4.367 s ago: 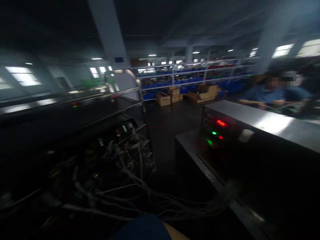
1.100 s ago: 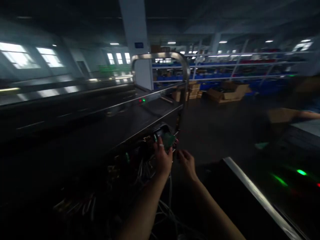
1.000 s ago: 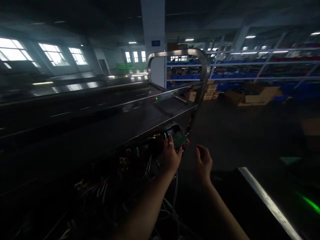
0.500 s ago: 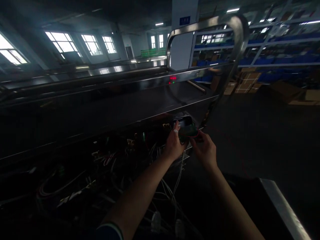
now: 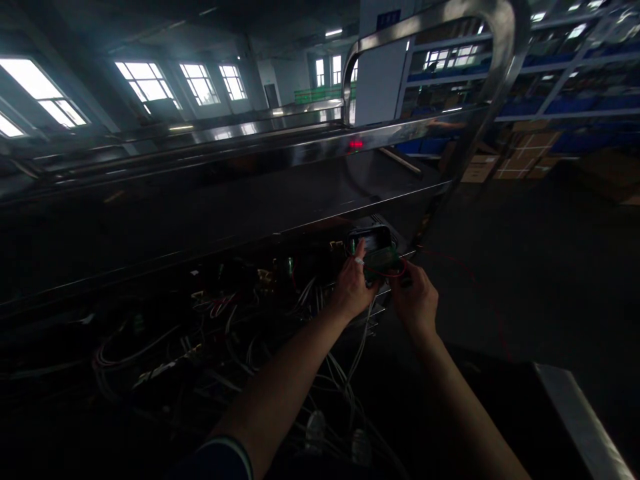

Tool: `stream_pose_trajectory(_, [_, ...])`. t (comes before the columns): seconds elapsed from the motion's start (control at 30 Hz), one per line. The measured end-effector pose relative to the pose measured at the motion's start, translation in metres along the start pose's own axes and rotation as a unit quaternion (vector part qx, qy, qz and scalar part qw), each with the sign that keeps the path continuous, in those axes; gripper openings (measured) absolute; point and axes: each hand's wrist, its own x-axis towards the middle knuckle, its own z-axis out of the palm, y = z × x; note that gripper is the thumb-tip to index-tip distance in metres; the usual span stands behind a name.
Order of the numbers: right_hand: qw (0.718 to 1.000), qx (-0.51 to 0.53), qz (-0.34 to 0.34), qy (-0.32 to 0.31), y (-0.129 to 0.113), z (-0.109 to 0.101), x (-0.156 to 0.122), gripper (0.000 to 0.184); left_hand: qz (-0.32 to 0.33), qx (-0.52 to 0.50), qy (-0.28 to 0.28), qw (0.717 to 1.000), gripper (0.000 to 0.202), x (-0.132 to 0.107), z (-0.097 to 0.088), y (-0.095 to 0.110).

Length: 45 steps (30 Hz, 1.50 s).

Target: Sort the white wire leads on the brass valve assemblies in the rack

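My left hand (image 5: 354, 288) is closed around the lower left of a green circuit board (image 5: 381, 258), its thumb or finger with a ring pointing up along the board's edge. Just behind the board is a dark rounded housing (image 5: 375, 235). At the board's right corner, my right hand (image 5: 415, 293) has its fingers pinched on a thin red wire (image 5: 395, 272), which loops across the board's face. Its fingertips are partly in shadow. White cables (image 5: 357, 360) hang down below both hands.
A dark metal cart with a bent tube handle (image 5: 430, 23) spans the view; red lights (image 5: 356, 144) glow behind it. Loose wiring (image 5: 220, 307) fills its lower left. Cardboard boxes (image 5: 525, 155) and shelves (image 5: 545, 63) stand at right. A metal edge (image 5: 580, 413) lies lower right.
The view has swung slightly, so the surroundings sit further right. The red wire now bows in a wider loop over the board. Both hands stay at the board.
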Motion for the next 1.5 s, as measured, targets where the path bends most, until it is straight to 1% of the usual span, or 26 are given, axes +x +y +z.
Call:
stream_pose_trajectory(0.2, [1.0, 0.008, 0.01, -0.006, 0.0004, 0.0002, -0.0004, 0.04, -0.01, -0.004, -0.01, 1.0, 0.085, -0.0005, -0.0005, 0.0002])
stream_pose_trajectory(0.33, [1.0, 0.009, 0.007, 0.001, 0.0008, 0.0002, -0.0013, 0.039, -0.007, -0.001, -0.01, 1.0, 0.088, -0.0006, -0.0014, 0.0])
stream_pose_trajectory(0.47, [1.0, 0.019, 0.007, -0.007, 0.0005, -0.0004, -0.0017, 0.042, -0.016, 0.0, -0.012, 1.0, 0.087, -0.0004, -0.0011, -0.0006])
stream_pose_trajectory(0.6, [1.0, 0.019, 0.006, 0.0, 0.0005, -0.0005, -0.0016, 0.043, -0.011, 0.0, -0.01, 1.0, 0.087, -0.0002, 0.0004, -0.0015])
stream_pose_trajectory(0.8, [1.0, 0.02, 0.023, -0.004, -0.0013, 0.0003, 0.0003, 0.038, -0.016, -0.003, -0.009, 1.0, 0.087, 0.0, 0.001, -0.0031])
stream_pose_trajectory(0.93, [0.999, 0.023, 0.025, -0.006, -0.0035, 0.0003, 0.0009, 0.04, -0.021, -0.008, -0.01, 1.0, 0.085, 0.0004, -0.0004, -0.0028])
stream_pose_trajectory(1.03, [0.999, 0.025, 0.028, -0.008, -0.0044, 0.0003, 0.0011, 0.038, -0.022, -0.007, -0.009, 1.0, 0.084, 0.0003, -0.0007, -0.0029])
stream_pose_trajectory(1.27, [0.999, 0.024, 0.021, -0.005, -0.0037, 0.0012, 0.002, 0.039, -0.005, -0.003, 0.002, 1.0, 0.086, -0.0004, -0.0005, -0.0041])
stream_pose_trajectory(1.5, [0.999, 0.029, 0.027, -0.003, -0.0052, 0.0006, 0.0011, 0.038, -0.015, 0.003, -0.009, 1.0, 0.084, 0.0008, -0.0027, -0.0025])
